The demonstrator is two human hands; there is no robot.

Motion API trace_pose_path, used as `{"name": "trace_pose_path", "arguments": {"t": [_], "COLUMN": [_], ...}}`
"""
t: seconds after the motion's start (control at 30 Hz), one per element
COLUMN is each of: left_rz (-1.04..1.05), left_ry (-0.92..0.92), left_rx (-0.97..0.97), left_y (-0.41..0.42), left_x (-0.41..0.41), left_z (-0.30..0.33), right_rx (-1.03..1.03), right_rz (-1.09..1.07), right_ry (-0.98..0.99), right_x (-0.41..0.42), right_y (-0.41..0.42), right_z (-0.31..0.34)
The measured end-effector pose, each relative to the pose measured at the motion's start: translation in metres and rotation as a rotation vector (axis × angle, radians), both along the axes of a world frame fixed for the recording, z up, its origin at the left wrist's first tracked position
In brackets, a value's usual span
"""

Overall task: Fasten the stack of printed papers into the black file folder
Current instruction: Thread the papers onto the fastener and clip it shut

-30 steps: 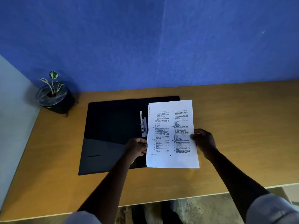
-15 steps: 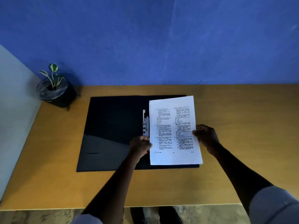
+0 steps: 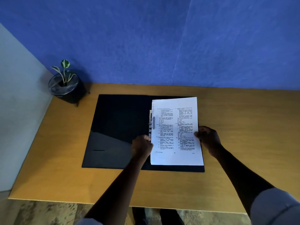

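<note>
The black file folder [image 3: 120,127] lies open and flat on the wooden desk. Its metal fastener clip [image 3: 151,123] runs along the spine at the middle. A stack of printed papers [image 3: 175,132] covers the folder's right half, its left edge against the clip. My left hand [image 3: 141,146] grips the stack's lower left edge beside the clip. My right hand [image 3: 208,138] pinches the stack's right edge at mid-height. Whether the paper holes sit on the clip prongs I cannot tell.
A small plant in a black pot [image 3: 67,88] stands at the desk's [image 3: 243,127] back left corner. A blue wall rises behind the desk, a grey wall at the left. The desk's near edge runs below my forearms.
The stack has shifted slightly left, so its left edge now overlaps the clip. Both hands keep their grip; the view has tilted down a little.
</note>
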State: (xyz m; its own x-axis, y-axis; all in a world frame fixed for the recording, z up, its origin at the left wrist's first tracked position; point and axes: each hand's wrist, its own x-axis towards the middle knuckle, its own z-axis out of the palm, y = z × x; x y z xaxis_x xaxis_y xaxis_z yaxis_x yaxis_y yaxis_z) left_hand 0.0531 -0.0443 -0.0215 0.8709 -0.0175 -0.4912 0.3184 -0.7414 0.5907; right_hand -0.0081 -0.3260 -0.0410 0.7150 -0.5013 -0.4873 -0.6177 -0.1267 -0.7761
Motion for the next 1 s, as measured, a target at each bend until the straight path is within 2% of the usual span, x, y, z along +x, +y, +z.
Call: {"name": "trace_pose_path", "arguments": {"t": [0.13, 0.33, 0.6, 1.0], "left_rz": [-0.018, -0.067, -0.095, -0.105], "left_ry": [-0.042, -0.062, -0.071, -0.146], "left_rx": [0.043, 0.042, 0.059, 0.074], "left_y": [0.002, 0.002, 0.004, 0.004], "left_x": [-0.003, -0.005, -0.002, -0.007], "left_z": [-0.001, -0.004, -0.005, -0.005], "right_rx": [-0.083, -0.430, -0.486, -0.585], "right_rz": [0.036, 0.076, 0.084, 0.119], "right_ry": [0.003, -0.006, -0.077, -0.064], "right_x": [0.000, 0.004, 0.001, -0.001], "right_y": [0.003, 0.020, 0.025, 0.030], "right_z": [0.001, 0.005, 0.008, 0.005]}}
